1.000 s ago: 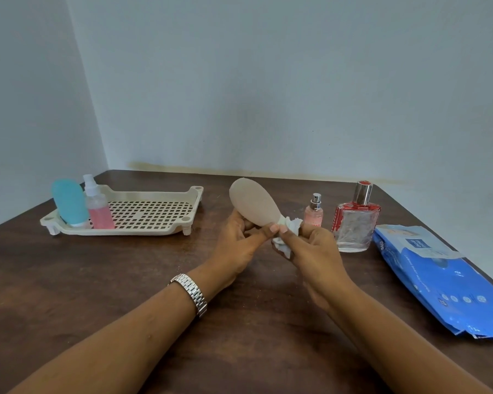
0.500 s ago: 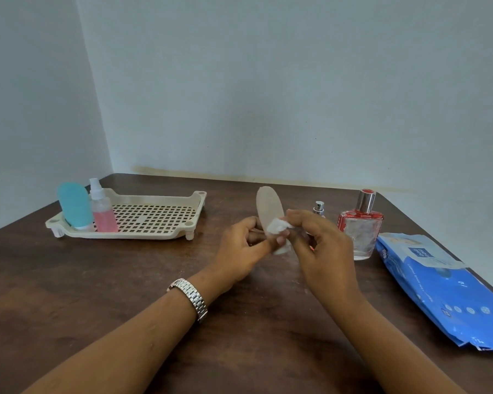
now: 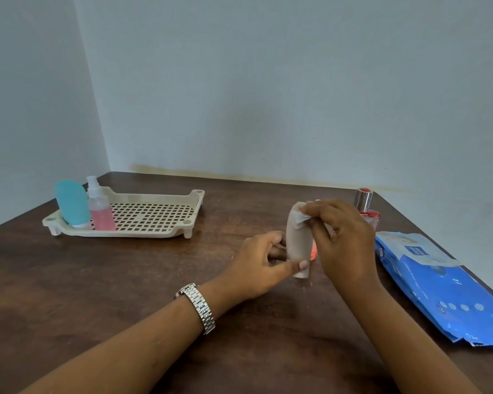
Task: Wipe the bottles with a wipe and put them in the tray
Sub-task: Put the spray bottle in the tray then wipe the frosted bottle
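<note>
Bottle in hand: The beige oval squeeze bottle (image 3: pixel 298 240) is standing upright, cap down, at the middle of the dark wooden table (image 3: pixel 97 280); whether the cap is touching the wood, I cannot tell.
Left hand: The left hand (image 3: pixel 264 265) is gripping the bottle's lower end, thumb across the front, fingers curled behind.
Right hand: The right hand (image 3: pixel 342 237) is pinching a crumpled white wipe (image 3: pixel 300 217) against the bottle's top.
Tray: The cream perforated plastic tray (image 3: pixel 154 231) is sitting far left, holding a teal rounded bottle (image 3: pixel 71 201) and a clear spray bottle of pink liquid (image 3: pixel 100 211) at its left end.
Waiting: A glass perfume bottle with a silver cap (image 3: pixel 363 200) is standing just behind the right hand.
Pack: A blue wipes packet (image 3: pixel 444 288) is lying at the right.
Doing it well: Probably the left grip should be staying low and firm while the wipe is travelling down the sides, the bottle turning so every face is getting covered.
</note>
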